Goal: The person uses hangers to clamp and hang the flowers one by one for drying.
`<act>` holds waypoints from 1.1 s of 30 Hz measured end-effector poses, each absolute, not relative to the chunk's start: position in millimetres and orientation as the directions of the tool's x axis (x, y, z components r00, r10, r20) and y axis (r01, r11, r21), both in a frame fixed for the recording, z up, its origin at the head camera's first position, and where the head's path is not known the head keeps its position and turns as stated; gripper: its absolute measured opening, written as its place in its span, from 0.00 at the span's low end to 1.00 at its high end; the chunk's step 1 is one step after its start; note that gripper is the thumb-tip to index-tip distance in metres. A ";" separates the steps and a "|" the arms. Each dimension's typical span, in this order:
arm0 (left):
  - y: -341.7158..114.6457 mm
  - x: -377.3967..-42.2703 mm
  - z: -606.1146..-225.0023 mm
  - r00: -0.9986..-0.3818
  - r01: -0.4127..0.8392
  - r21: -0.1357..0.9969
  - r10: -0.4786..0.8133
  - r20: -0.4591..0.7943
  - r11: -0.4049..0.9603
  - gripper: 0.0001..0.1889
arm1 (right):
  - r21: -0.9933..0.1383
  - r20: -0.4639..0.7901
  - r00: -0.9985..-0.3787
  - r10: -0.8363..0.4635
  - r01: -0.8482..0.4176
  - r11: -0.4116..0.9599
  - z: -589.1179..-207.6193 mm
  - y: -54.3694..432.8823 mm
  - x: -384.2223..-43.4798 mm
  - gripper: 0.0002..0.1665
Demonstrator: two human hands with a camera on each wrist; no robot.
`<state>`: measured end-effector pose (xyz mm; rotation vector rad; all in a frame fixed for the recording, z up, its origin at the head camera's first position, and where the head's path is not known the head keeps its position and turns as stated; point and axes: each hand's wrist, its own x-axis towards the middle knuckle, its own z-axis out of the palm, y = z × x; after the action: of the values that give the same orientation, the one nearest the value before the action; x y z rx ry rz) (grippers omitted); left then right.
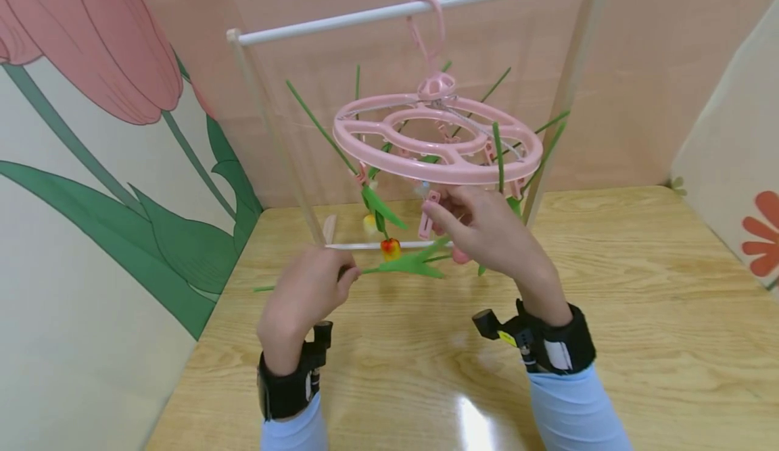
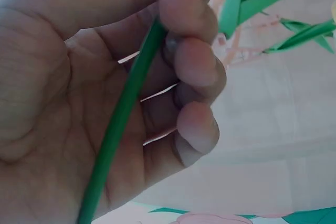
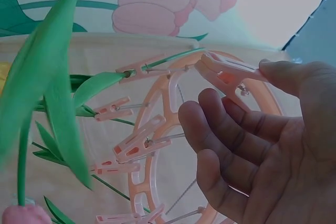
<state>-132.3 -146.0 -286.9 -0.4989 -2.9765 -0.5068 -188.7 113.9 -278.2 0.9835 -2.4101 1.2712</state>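
My left hand [image 1: 307, 289] pinches the green stem [image 2: 123, 108] of an artificial tulip, which crosses the palm in the left wrist view. Its leaves [image 1: 414, 263] reach rightward, and its pink bloom [image 1: 460, 255] sits below my right hand [image 1: 489, 224]. The right hand pinches a pink clothespin [image 1: 429, 216] hanging from a round pink clip hanger [image 1: 414, 165]. In the right wrist view, the thumb presses on one end of this clothespin [image 3: 223, 73]; no stem shows in it. Several other clothespins [image 3: 139, 140] hang around the ring, some gripping green tulip stems.
The hanger hooks over a white rod [image 1: 341, 22] of a wooden-sided stand. A red-and-yellow tulip [image 1: 391, 249] and a yellow one [image 1: 369, 223] hang bloom-down beneath the ring. Under everything lies a wood-grain table [image 1: 639, 316], with a tulip-printed panel [image 1: 91, 133] at left.
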 end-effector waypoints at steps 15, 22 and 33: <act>-138.7 -115.5 -277.7 -0.863 0.441 0.169 0.365 0.348 0.881 0.01 | -0.634 0.492 -0.718 -0.492 -0.683 0.363 -278.4 113.7 -190.6 0.06; -131.0 -122.6 -279.7 -0.720 0.442 -0.002 0.356 0.596 0.897 0.02 | -0.631 0.487 -0.714 -0.502 -0.686 0.363 -278.7 114.0 -191.3 0.06; -107.4 -137.2 -284.8 -0.499 0.488 -0.144 0.410 0.763 0.861 0.06 | -0.581 0.551 -0.647 -0.527 -0.751 0.315 -279.2 116.4 -194.8 0.04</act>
<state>-137.2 -107.4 -284.8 -0.6486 -2.1592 -0.1127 -194.8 116.4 -279.2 1.1595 -2.3246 1.2431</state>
